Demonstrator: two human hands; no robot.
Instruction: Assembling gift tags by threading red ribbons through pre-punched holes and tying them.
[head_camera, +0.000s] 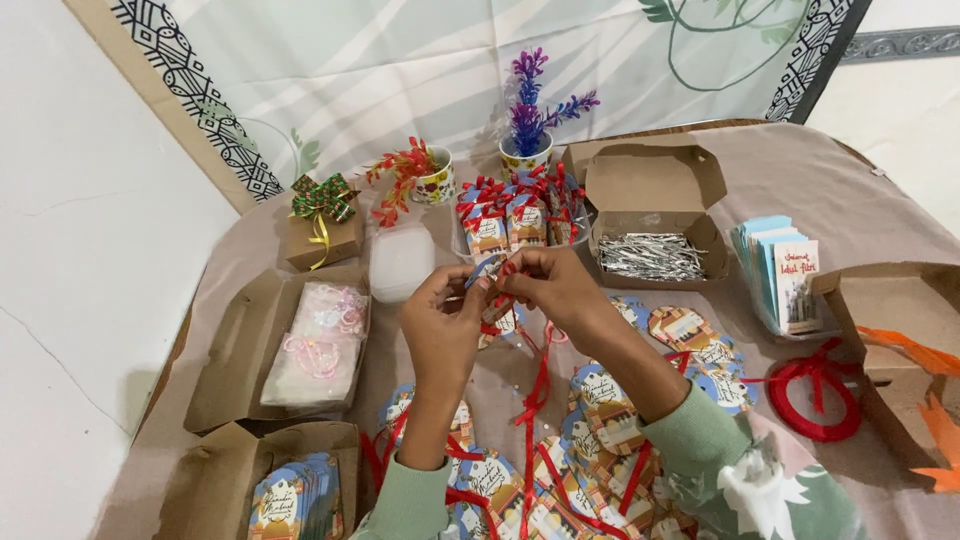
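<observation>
Two hands are seen: a left hand (440, 325) and a right hand (555, 285). Two flower pots (525, 155) are counted, four open cardboard boxes (650, 180) and one ribbon spool (815, 395). Printed tags (605, 405) overlap; perhaps fifteen are visible.

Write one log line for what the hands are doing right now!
left hand: pinches small tag | right hand: grips red ribbon at tag | ribbon: hangs down over scattered tags | open box of silver ties: beyond hands

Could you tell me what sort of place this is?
Probably a home craft table for making gift favours. Both hands, left hand and right hand, tie red ribbon on a tag, with printed tags and a box of silver twist ties around.
</observation>
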